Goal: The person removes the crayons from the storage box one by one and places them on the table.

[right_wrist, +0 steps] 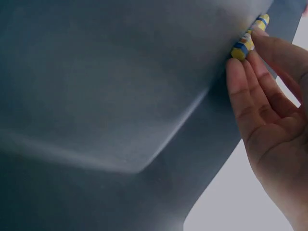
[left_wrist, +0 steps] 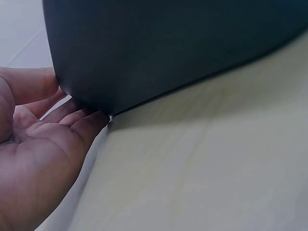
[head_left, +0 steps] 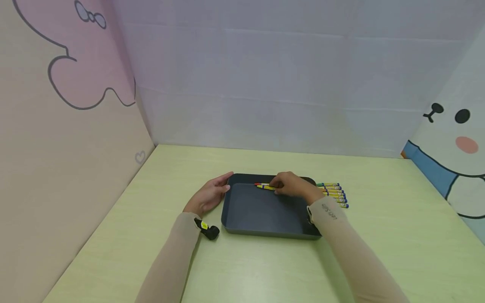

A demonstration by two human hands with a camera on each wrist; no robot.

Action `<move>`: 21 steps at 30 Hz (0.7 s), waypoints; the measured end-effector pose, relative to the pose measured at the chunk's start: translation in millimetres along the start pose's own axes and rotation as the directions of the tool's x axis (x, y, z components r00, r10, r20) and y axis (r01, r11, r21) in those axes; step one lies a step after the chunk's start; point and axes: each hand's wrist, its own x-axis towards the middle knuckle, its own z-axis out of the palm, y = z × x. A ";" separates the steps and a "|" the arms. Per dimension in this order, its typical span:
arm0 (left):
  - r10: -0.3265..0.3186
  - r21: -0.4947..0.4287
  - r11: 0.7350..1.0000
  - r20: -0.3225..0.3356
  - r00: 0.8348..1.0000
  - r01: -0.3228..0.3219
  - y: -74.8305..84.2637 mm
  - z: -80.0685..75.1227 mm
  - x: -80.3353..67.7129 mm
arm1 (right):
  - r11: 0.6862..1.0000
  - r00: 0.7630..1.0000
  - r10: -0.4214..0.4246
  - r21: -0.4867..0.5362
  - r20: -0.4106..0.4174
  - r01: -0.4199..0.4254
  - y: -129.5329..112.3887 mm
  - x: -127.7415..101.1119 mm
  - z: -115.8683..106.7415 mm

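A dark grey rectangular tray (head_left: 261, 214) lies on the table. Beside its far left corner, my left hand (head_left: 209, 195) touches the outside of the tray with thumb and fingertips, the fingers loosely extended. In the left wrist view those fingertips meet the tray's lower corner. Over the tray's far side, my right hand (head_left: 293, 185) pinches a yellow crayon (head_left: 266, 187), low over the tray floor. Its yellow, blue-banded end (right_wrist: 239, 51) shows between thumb and fingers. Just behind it lies a red-tipped crayon (head_left: 258, 184), partly covered by the right hand.
Several crayons (head_left: 341, 194) lie in a row on the table (head_left: 379, 235) to the tray's right, partly behind the right forearm. A pale wall (head_left: 265, 84) stands at the back, with cartoon-printed panels (head_left: 91, 139) at the sides.
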 end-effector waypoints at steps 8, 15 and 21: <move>0.008 -0.004 1.000 -0.002 1.000 -0.008 0.8 1.1 0.5 | 0.999 0.994 0.005 -0.037 -0.109 -0.009 -0.9 -0.9 9.1; 0.009 -0.005 1.000 -0.001 1.000 -0.009 1.7 1.2 0.5 | 0.997 0.988 0.055 -0.052 -0.147 -0.063 -5.0 2.5 12.6; 0.005 -0.004 1.000 -0.006 1.000 -0.005 1.6 1.7 0.2 | 0.994 0.986 0.098 -0.037 -0.135 -0.104 -6.8 4.2 13.8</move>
